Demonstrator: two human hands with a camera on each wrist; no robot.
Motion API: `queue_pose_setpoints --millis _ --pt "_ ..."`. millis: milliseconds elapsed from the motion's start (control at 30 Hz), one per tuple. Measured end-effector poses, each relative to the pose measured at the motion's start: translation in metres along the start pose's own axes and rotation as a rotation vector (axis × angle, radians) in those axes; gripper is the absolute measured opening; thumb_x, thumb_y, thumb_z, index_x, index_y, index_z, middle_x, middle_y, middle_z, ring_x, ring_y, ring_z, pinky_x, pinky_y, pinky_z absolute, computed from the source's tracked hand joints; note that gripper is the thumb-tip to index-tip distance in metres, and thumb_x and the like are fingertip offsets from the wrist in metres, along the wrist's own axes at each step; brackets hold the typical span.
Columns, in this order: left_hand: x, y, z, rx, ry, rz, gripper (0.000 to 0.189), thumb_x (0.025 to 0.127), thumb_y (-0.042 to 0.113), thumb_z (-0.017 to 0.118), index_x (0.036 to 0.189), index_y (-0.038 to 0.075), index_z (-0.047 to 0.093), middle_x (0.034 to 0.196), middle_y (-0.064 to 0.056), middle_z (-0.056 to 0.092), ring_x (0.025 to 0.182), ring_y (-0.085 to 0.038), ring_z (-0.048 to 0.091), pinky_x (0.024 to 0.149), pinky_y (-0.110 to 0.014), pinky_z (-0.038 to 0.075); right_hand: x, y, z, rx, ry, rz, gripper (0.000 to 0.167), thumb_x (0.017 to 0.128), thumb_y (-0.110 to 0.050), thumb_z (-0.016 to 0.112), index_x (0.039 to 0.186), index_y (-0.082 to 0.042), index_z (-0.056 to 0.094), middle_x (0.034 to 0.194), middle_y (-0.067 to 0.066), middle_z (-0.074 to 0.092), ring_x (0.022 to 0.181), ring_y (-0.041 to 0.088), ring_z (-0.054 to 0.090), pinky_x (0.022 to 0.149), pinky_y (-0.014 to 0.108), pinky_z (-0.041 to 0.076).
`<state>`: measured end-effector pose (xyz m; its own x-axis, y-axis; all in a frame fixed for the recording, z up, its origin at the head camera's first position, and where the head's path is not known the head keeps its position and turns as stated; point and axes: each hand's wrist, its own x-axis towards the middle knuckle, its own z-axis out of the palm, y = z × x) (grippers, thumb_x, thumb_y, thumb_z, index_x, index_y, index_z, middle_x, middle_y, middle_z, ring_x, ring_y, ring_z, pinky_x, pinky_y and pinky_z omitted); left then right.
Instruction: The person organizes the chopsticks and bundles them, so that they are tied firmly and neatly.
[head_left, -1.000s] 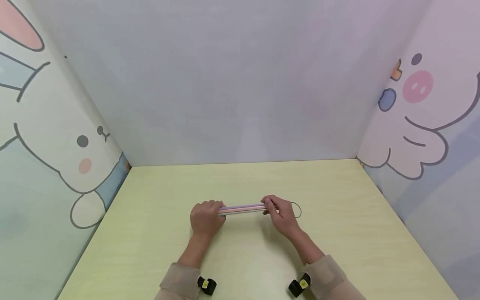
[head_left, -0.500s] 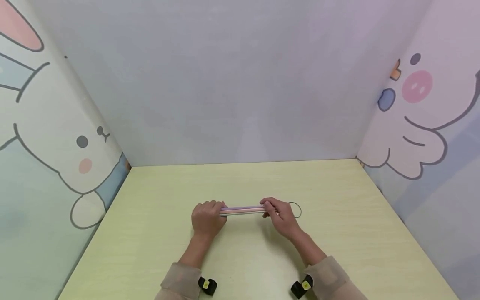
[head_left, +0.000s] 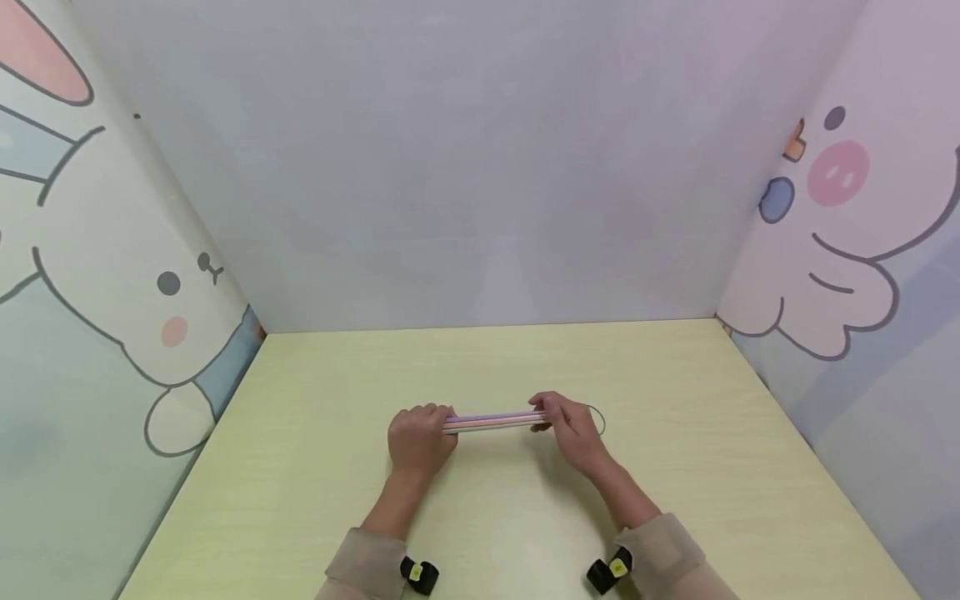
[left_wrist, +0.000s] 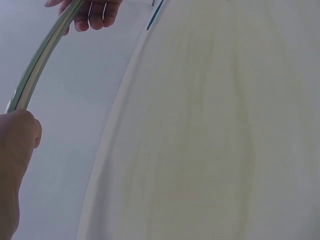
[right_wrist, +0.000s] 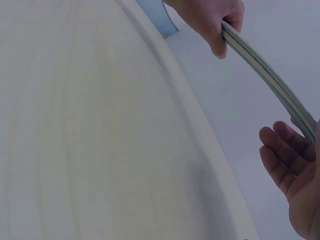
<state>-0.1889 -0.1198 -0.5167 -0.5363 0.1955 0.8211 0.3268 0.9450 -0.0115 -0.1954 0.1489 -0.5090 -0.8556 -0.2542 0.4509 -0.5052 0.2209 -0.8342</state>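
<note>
A slim stack of pastel strips [head_left: 495, 422], purple, pink and pale green, lies level between the two hands above the table. My left hand [head_left: 420, 442] grips its left end in a fist that hides that end. At the other end, my right hand [head_left: 576, 433] pinches the stack, thumb on the near side. A thin dark loop [head_left: 602, 419] sticks out beyond the right hand. From the right wrist, green and cream edges of the strips [right_wrist: 270, 75] show, and several fingers [right_wrist: 282, 150] of the right hand are lightly bent beneath them.
Below is a pale yellow-green table [head_left: 495, 367]. A plain grey wall [head_left: 480, 167] closes off the back, with cartoon-printed walls on the left [head_left: 112, 250] and right [head_left: 832, 250]. Black wrist cameras [head_left: 420, 575] sit at both sleeves.
The right hand has slid slightly rightward along the stack, so less of the dark loop shows. The left hand keeps its grip, and the whole view has shifted a little.
</note>
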Motion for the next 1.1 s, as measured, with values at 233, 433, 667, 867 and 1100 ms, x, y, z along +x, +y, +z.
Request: queue_pose_setpoints --millis 233,433,667,867,1100 --pt "-0.002 -0.003 -0.002 0.017 -0.032 0.002 0.013 0.068 0.014 0.079 0.061 0.012 0.068 0.050 0.003 0.056 0.039 -0.016 0.042 0.042 -0.029 0.034 0.002 0.022 -0.024 -0.341 0.182 0.064 0.009 0.096 -0.008 0.068 0.096 0.000 0.072 0.083 0.007 0.073 0.072 0.016 0.069 0.066 0.025 0.055" --pt "-0.003 -0.004 -0.003 0.007 -0.051 -0.002 0.014 0.070 0.015 0.080 0.063 0.012 0.069 0.052 0.002 0.058 0.040 -0.017 0.044 0.042 -0.030 0.036 -0.005 0.032 -0.032 -0.608 0.118 0.144 0.008 0.088 -0.003 0.075 0.096 -0.003 0.075 0.095 0.011 0.073 0.088 0.029 0.067 0.078 0.046 0.054" --pt "-0.004 -0.005 -0.002 -0.004 -0.059 0.000 0.013 0.070 0.014 0.077 0.062 0.011 0.068 0.052 0.002 0.057 0.040 -0.016 0.042 0.042 -0.030 0.034 -0.010 0.035 -0.044 -0.763 0.076 0.311 0.018 0.088 -0.007 0.070 0.105 -0.006 0.075 0.111 0.015 0.069 0.101 0.037 0.059 0.081 0.053 0.045" --pt "-0.004 -0.005 -0.002 -0.001 -0.088 -0.004 0.015 0.072 0.015 0.077 0.061 0.012 0.066 0.051 0.002 0.056 0.040 -0.015 0.038 0.041 -0.030 0.035 -0.009 0.034 -0.055 -0.728 0.055 0.393 0.021 0.088 -0.003 0.072 0.109 0.000 0.070 0.097 0.014 0.067 0.090 0.033 0.062 0.076 0.049 0.050" --pt "-0.003 -0.004 -0.003 -0.014 -0.103 -0.012 0.017 0.072 0.014 0.078 0.060 0.013 0.066 0.051 0.002 0.057 0.041 -0.013 0.034 0.041 -0.030 0.034 -0.006 0.034 -0.058 -0.699 0.030 0.449 0.015 0.090 0.000 0.068 0.105 0.003 0.068 0.088 0.012 0.070 0.079 0.028 0.066 0.070 0.045 0.051"
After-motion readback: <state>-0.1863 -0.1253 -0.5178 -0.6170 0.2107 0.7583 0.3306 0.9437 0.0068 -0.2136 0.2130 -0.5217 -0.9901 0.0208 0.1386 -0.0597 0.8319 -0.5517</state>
